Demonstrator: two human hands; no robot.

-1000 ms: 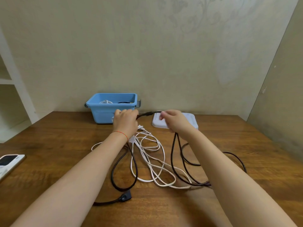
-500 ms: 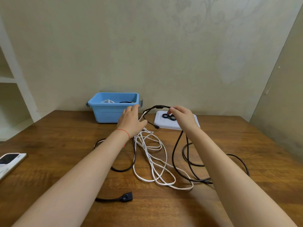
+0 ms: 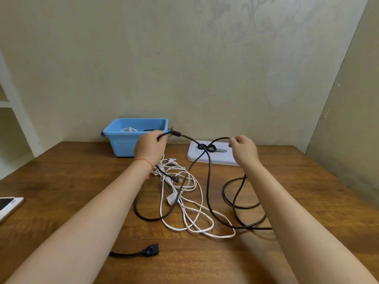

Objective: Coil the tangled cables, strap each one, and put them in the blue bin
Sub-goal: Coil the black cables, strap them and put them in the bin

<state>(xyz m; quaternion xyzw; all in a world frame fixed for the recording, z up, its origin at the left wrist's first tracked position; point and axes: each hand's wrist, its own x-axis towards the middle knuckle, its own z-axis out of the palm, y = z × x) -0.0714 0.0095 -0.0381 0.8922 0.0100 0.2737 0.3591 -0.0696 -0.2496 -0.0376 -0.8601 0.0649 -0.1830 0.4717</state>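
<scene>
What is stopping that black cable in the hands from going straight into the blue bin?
The thin black cable, held by the left hand and right hand, crosses the tangled white cable on the wooden table. The path to the blue plastic bin looks open.

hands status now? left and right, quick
Left hand: closed, gripping the black cable near its plug.
Right hand: closed, pinching the same black cable.

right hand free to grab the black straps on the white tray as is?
Probably not yet. The right hand hovers just beside the white tray, so the black straps are close, but it is pinching the black cable, which also drapes across the straps. It would need to let go first.
</scene>
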